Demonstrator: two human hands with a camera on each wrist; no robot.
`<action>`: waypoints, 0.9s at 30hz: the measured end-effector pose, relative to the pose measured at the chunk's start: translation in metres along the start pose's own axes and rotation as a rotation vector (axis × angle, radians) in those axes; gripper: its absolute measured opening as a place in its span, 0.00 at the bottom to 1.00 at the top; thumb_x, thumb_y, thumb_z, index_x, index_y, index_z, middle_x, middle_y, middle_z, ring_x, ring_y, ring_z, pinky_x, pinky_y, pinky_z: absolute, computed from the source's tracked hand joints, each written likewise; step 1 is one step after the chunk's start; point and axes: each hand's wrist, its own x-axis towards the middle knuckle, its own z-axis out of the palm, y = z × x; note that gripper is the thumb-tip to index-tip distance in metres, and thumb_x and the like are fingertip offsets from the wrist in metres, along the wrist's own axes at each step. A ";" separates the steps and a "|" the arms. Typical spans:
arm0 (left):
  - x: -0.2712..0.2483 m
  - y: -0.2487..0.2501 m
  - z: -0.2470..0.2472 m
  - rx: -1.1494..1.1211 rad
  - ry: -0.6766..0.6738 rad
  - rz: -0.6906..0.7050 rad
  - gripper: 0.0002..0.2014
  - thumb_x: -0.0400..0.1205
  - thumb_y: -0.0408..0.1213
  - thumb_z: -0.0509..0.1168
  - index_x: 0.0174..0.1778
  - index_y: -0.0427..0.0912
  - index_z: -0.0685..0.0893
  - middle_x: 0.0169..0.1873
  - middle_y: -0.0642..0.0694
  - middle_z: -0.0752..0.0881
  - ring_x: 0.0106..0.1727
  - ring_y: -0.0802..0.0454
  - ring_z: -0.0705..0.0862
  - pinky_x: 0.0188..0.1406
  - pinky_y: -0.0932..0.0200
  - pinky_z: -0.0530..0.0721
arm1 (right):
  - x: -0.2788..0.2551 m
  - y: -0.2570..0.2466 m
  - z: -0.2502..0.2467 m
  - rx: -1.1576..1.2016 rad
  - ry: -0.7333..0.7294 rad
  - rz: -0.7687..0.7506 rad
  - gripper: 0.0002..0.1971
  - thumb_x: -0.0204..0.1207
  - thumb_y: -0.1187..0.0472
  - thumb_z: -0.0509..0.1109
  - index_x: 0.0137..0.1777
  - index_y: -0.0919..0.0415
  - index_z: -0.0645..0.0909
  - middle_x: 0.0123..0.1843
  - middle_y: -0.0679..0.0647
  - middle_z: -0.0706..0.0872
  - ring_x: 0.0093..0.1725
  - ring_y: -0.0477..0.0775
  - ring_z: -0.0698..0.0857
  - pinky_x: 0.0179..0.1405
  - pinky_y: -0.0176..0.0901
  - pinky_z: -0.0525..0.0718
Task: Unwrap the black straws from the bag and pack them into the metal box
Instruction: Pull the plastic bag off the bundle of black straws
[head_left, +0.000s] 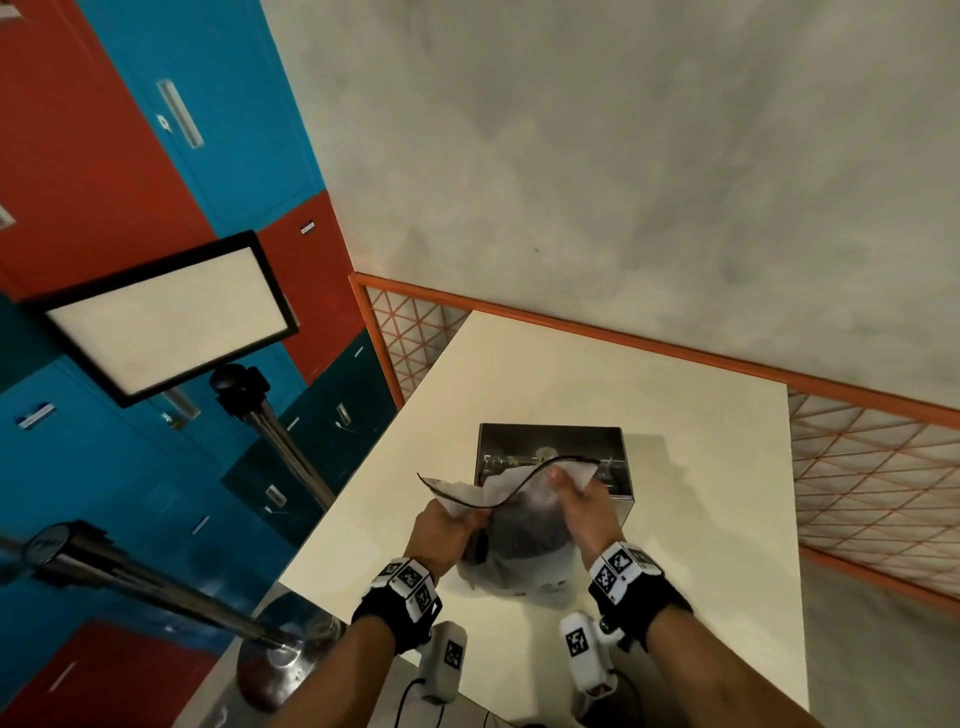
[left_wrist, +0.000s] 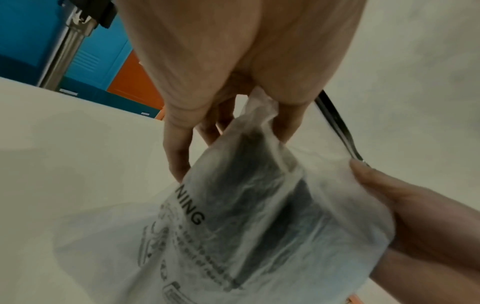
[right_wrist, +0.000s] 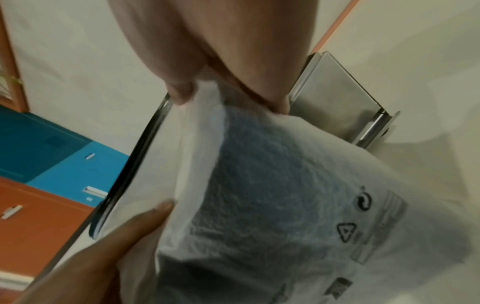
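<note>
- The white worktop (head_left: 701, 467) carries everything, with an orange mesh fence (head_left: 857, 467) along its far and right edges.
- The metal box (head_left: 550, 441) stands on the worktop's middle, just beyond the hands, its open top up; what lies inside cannot be told.
- The bag (head_left: 524, 540), of frosted translucent plastic printed with warning text and recycling marks, is held upright above the near part of the worktop, mouth up toward the box and bottom toward the person. Its long axis runs near to far in the head view.
- A dark bundle, the black straws (left_wrist: 259, 205), fills the bag's middle and lies along the bag's length; single straws cannot be made out through the plastic.
- A black sealing strip (head_left: 493, 493) edges the bag's mouth and curves in a wave from one hand to the other.
- The left hand (head_left: 447, 530) pinches the left side of the mouth, its fingers (left_wrist: 179, 156) curled around the plastic.
- The right hand (head_left: 582, 509) grips the right side of the mouth, the plastic caught between thumb and fingers (right_wrist: 179, 90).
</note>
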 end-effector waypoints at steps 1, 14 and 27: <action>0.002 0.001 -0.005 0.022 0.029 -0.019 0.11 0.78 0.51 0.70 0.49 0.49 0.87 0.47 0.47 0.91 0.50 0.44 0.89 0.51 0.54 0.85 | 0.004 -0.001 -0.001 0.057 0.030 0.043 0.16 0.79 0.43 0.69 0.53 0.56 0.83 0.47 0.47 0.88 0.52 0.51 0.86 0.60 0.43 0.80; -0.023 0.023 0.035 -0.443 -0.066 -0.357 0.30 0.72 0.72 0.67 0.50 0.46 0.86 0.53 0.41 0.91 0.55 0.38 0.89 0.55 0.35 0.90 | 0.016 0.039 0.018 0.219 0.078 0.304 0.43 0.63 0.20 0.63 0.66 0.53 0.81 0.64 0.58 0.87 0.63 0.62 0.85 0.71 0.62 0.79; -0.031 0.020 0.029 -0.487 0.065 -0.194 0.15 0.90 0.45 0.60 0.55 0.38 0.88 0.45 0.39 0.91 0.46 0.40 0.89 0.45 0.37 0.91 | -0.010 0.028 -0.017 0.105 -0.007 0.287 0.25 0.82 0.40 0.63 0.71 0.57 0.74 0.63 0.52 0.79 0.68 0.58 0.77 0.77 0.53 0.69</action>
